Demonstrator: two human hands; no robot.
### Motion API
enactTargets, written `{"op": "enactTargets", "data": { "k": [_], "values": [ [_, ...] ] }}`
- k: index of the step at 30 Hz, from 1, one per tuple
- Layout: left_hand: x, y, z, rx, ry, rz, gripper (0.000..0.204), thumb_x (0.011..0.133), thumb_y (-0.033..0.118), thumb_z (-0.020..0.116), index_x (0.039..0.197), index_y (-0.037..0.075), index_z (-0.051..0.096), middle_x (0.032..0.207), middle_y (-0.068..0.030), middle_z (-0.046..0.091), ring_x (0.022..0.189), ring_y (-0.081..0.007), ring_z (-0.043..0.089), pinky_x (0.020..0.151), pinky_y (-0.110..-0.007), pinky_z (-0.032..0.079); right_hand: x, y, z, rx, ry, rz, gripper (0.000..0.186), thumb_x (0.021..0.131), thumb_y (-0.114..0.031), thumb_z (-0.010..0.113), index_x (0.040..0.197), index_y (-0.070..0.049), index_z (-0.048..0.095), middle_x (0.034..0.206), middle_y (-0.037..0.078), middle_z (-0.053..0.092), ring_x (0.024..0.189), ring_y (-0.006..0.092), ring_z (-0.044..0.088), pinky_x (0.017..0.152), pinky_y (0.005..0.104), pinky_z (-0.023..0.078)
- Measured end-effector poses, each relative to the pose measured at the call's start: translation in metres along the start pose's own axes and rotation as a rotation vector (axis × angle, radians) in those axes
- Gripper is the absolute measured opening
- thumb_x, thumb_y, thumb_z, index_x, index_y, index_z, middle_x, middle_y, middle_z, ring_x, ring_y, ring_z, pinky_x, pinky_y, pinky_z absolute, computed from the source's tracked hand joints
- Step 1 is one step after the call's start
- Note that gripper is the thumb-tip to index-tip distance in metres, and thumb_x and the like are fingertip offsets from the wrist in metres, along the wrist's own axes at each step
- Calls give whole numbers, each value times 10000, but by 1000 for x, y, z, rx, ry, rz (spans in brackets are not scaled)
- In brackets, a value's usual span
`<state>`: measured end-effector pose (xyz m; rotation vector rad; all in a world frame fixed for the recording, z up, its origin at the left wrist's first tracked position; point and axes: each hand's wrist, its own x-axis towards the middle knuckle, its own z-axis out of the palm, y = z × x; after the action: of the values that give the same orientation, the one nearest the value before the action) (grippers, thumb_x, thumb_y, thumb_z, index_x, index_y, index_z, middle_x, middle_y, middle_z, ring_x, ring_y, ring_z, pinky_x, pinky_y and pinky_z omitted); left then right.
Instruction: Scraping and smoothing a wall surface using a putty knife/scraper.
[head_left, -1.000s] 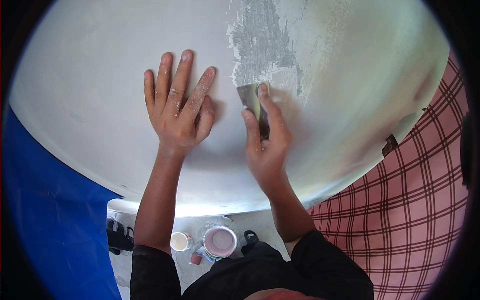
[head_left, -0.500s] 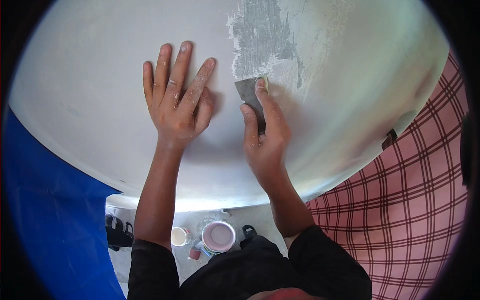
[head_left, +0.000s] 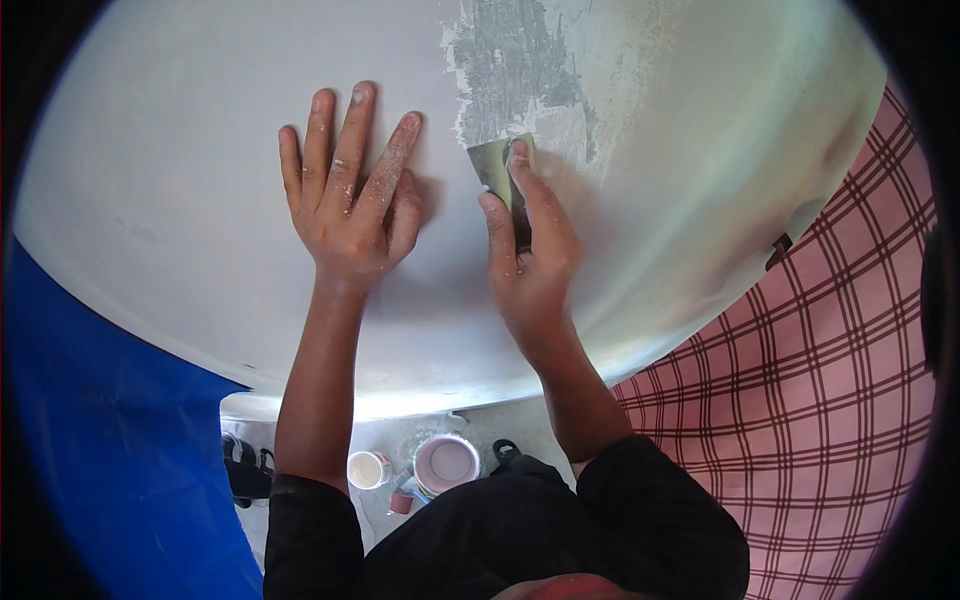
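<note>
A large, smoothly curved pale panel [head_left: 210, 250] fills the upper view. My left hand [head_left: 345, 220] lies flat against it, fingers spread and dusted with white specks. To its right, my right hand [head_left: 540, 265] grips a thin flat metal scraper [head_left: 492, 168], thumb on one side and fingers on the other. The scraper's wide edge meets the lower end of a rough grey patch [head_left: 515, 80], where ragged white coating borders it. Part of the scraper is hidden by my fingers.
Below the panel's edge, a white cup-like tub [head_left: 368, 470] and a larger pinkish bucket [head_left: 447, 465] stand on the grey floor. A small reddish-brown block [head_left: 400, 503] lies by them. Blue sheeting [head_left: 110, 430] hangs at left, pink checked cloth [head_left: 800, 420] at right.
My right hand and the scraper have moved slightly upward, and the blade's tilt has changed, so it now catches a yellowish sheen. My left hand stays on the panel. The view has shifted a little.
</note>
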<state>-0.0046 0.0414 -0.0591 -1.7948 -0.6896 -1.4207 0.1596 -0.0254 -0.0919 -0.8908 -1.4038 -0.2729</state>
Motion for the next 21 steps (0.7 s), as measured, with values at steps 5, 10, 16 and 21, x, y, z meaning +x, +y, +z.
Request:
{"op": "enactTargets", "data": {
  "k": [5,10,16,21],
  "values": [
    [-1,1,-9,15,-3,-8,450,838,117,581,1246,218,740,1438,-106,600,1432,-349,448,1224,-562,193,1,-2,6,17,50,-57,420,923,28,661,1327,91,563,1071,230,672,852,309,658,763,378,543],
    [-4,0,-19,70,-16,-10,430,852,148,582,1246,217,740,1430,-108,605,1428,-352,454,1227,-559,189,-6,-4,2,36,-29,-22,415,929,24,656,1325,101,560,1031,227,663,851,305,659,746,371,541],
    [-2,5,-19,74,-6,-9,425,855,148,576,1241,215,741,1423,-108,610,1422,-358,458,1231,-553,185,6,-8,-3,50,-37,-32,454,928,14,665,1360,87,549,1004,227,651,826,298,648,731,369,536],
    [0,5,-7,57,-15,-3,423,856,146,572,1239,203,742,1418,-110,614,1421,-360,459,1232,-550,184,-6,5,-3,34,-31,-41,465,922,26,664,1370,75,546,987,212,645,817,295,641,726,367,529]
  ]
}}
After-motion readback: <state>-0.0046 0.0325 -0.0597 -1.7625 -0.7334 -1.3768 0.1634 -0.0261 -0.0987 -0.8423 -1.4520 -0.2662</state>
